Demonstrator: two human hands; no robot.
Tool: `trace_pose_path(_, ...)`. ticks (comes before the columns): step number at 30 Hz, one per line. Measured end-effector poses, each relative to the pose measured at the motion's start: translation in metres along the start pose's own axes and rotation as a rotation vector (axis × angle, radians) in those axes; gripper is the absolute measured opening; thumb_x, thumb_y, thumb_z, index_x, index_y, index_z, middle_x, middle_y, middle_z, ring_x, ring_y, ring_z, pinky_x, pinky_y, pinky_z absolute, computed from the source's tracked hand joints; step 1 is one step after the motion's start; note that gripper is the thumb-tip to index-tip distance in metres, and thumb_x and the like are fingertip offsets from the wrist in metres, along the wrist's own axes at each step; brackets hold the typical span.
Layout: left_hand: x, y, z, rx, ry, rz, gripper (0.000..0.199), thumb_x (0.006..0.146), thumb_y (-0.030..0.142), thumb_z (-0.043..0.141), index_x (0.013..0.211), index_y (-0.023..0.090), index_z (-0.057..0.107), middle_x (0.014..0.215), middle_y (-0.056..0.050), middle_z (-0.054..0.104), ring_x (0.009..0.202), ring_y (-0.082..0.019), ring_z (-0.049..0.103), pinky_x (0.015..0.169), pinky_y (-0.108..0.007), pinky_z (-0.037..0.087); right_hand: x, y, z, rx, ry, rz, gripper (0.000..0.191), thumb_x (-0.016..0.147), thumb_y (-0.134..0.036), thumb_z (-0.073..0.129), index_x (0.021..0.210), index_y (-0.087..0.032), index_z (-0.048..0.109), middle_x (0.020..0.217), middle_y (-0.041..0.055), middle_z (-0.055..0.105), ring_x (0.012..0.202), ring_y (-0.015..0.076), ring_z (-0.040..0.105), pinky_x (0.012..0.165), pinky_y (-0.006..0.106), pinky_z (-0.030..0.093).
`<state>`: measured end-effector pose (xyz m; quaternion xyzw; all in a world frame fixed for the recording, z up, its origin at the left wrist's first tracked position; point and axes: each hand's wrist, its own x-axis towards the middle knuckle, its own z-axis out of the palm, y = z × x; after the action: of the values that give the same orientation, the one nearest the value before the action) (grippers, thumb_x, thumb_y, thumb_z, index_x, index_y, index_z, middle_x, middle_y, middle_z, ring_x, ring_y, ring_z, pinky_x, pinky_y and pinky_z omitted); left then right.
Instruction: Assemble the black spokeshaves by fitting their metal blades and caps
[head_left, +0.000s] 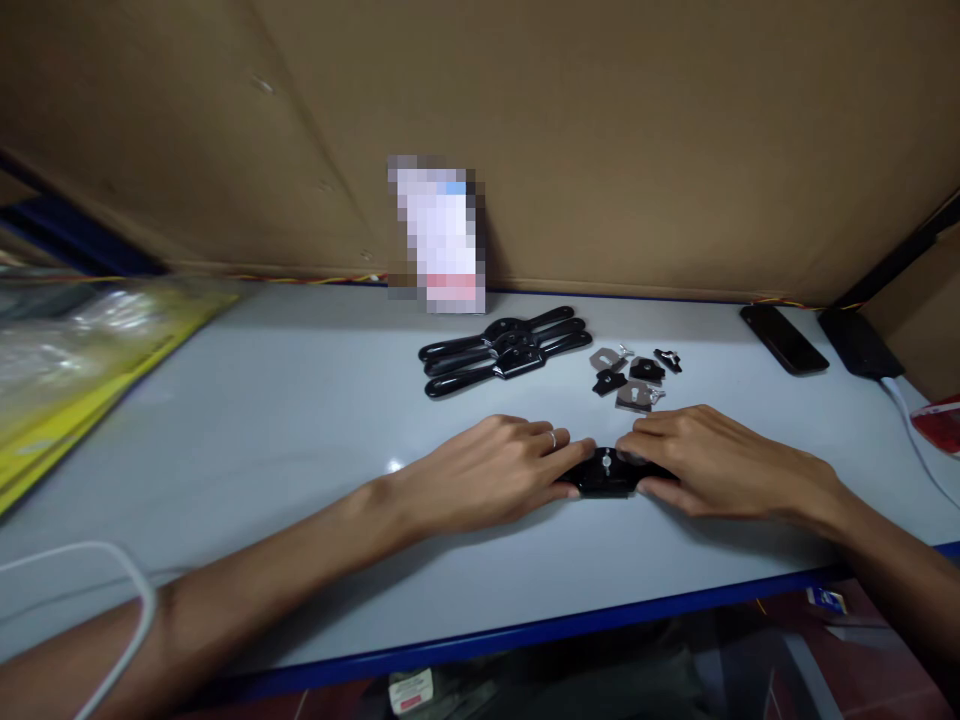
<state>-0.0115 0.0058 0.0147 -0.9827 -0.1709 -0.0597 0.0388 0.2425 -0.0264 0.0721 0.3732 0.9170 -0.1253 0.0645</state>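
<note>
A black spokeshave [606, 480] lies low over the table in front of me, with a silver screw showing at its middle. My left hand [517, 465] is closed around its left handle, a ring on one finger. Round the right handle, my right hand [697, 465] has its fingers wrapped, so both handles are mostly hidden. Just beyond rest several loose spokeshave parts: black caps [646, 370], a flat metal blade [636, 397] and small silver screws [625, 351]. Farther left, three more black spokeshaves [517, 355] lie side by side, touching.
A blurred-out upright object [446, 240] leans against the cardboard wall [637, 150]. At the right lie a dark phone [784, 340] and a black device [859, 345] with a white cable. Plastic wrapping over a yellow sheet [172, 325] covers the left side. A white cable [146, 590] loops at lower left.
</note>
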Motion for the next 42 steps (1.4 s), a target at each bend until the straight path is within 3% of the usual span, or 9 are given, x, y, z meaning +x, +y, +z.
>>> trace_pose_path(7, 0.0001, 0.0, 0.0004, 0.007, 0.012, 0.002, 0.032, 0.105, 0.04, 0.042, 0.122, 0.015, 0.053, 0.085, -0.002, 0.066, 0.066, -0.017, 0.063, 0.058, -0.032, 0.044, -0.001, 0.0004, 0.0016, -0.006, 0.012, -0.009, 0.019, 0.089, -0.018, 0.061, 0.107, -0.016, 0.065, 0.1, 0.0071, 0.069, 0.086, 0.0223, 0.066, 0.073, 0.034, 0.046)
trace_pose_path(13, 0.0011, -0.0001, -0.0001, 0.02, 0.021, 0.012, 0.024, 0.105, 0.038, 0.043, 0.102, 0.018, 0.056, 0.081, -0.001, 0.063, 0.065, -0.015, 0.06, 0.056, -0.031, 0.04, 0.0003, -0.0003, 0.0003, 0.0, 0.002, 0.004, 0.016, 0.088, -0.017, 0.061, 0.104, -0.017, 0.065, 0.098, 0.0065, 0.069, 0.084, 0.0217, 0.066, 0.071, 0.033, 0.045)
trace_pose_path(19, 0.0007, 0.0002, -0.0021, 0.048, 0.031, 0.042, 0.019, 0.104, 0.034, 0.044, 0.098, 0.019, 0.054, 0.08, 0.0, 0.061, 0.062, -0.016, 0.057, 0.054, -0.031, 0.038, -0.0001, -0.0001, -0.0004, 0.009, 0.012, 0.0, 0.017, 0.087, -0.013, 0.06, 0.102, -0.016, 0.066, 0.095, 0.0063, 0.068, 0.082, 0.0211, 0.065, 0.07, 0.032, 0.044)
trace_pose_path(39, 0.0012, 0.0006, -0.0023, 0.016, 0.036, 0.02, 0.026, 0.106, 0.036, 0.04, 0.098, 0.018, 0.057, 0.079, -0.002, 0.063, 0.062, -0.014, 0.057, 0.054, -0.03, 0.039, -0.0007, -0.0004, -0.0011, 0.019, 0.023, -0.013, 0.018, 0.088, -0.014, 0.058, 0.103, -0.016, 0.066, 0.095, 0.0065, 0.068, 0.081, 0.0213, 0.065, 0.07, 0.034, 0.045)
trace_pose_path(42, 0.0013, 0.0014, -0.003, 0.017, 0.015, -0.002, 0.027, 0.105, 0.038, 0.041, 0.106, 0.016, 0.056, 0.08, -0.002, 0.065, 0.062, -0.015, 0.059, 0.057, -0.03, 0.041, -0.0006, -0.001, -0.0017, 0.013, 0.013, -0.008, 0.018, 0.088, -0.014, 0.06, 0.105, -0.016, 0.066, 0.098, 0.0071, 0.069, 0.083, 0.0219, 0.066, 0.071, 0.034, 0.046)
